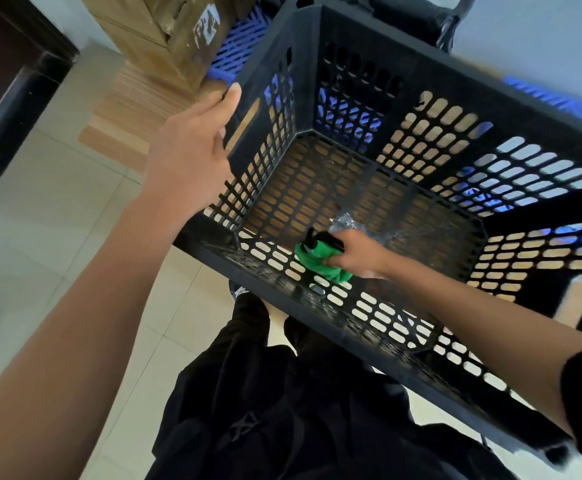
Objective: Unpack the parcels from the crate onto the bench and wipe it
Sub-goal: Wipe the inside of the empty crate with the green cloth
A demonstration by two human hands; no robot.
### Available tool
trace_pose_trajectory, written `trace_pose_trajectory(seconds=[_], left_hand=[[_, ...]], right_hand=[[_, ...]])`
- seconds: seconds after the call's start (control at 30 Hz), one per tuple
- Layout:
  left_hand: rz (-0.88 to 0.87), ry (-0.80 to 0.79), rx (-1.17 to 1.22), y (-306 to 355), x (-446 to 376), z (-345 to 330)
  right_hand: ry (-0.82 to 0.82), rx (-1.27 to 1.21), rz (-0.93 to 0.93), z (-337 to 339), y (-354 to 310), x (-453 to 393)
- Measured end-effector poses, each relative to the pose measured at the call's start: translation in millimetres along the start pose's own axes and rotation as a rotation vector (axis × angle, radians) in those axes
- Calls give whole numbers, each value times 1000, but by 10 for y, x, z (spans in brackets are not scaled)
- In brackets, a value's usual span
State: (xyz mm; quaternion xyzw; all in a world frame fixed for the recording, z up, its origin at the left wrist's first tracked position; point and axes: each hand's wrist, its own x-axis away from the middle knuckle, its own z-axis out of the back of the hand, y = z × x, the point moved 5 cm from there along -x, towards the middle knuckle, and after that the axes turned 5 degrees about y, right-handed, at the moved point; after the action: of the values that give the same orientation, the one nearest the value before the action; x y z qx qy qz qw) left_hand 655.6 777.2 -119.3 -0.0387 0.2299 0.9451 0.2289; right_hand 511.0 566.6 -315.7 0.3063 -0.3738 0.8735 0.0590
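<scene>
Count: I saw one black crate (404, 140), one green cloth (317, 265), two hands.
Crate: sat on wooden surface (133, 105), open top toward me, long axis left-right.
Left hand (192, 147): grip clamped over crate's left rim.
Right hand (355, 252): grip bunched round cloth on crate floor.
Unclear: crinkled clear plastic (348, 221) behind hand, blurred.

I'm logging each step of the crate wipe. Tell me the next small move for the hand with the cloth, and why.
Probably sweep the green cloth across the crate floor toward the far wall. The right hand grips the cloth in the near corner, clear crumpled plastic lies just beyond it, and the rest of the floor looks bare. The left hand holds the left rim, steadying it.
</scene>
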Motion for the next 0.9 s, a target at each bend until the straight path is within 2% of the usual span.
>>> trace_pose_trajectory(seconds=[0.13, 0.23, 0.43, 0.57, 0.67, 0.9], left_hand=[[-32, 9, -47, 40, 25, 0], [-49, 10, -102, 63, 49, -6], [-114, 53, -269, 147, 54, 17], [-238, 79, -313, 369, 108, -31], [-324, -88, -262, 529, 103, -207], [-500, -608, -444, 732, -47, -930]], right_hand=[[377, -146, -11, 300, -5, -125], [544, -244, -56, 463, 62, -213], [663, -393, -98, 661, 184, -244], [693, -452, -93, 735, 208, -217], [718, -479, -92, 776, 229, -204], [798, -498, -143, 885, 346, -199]])
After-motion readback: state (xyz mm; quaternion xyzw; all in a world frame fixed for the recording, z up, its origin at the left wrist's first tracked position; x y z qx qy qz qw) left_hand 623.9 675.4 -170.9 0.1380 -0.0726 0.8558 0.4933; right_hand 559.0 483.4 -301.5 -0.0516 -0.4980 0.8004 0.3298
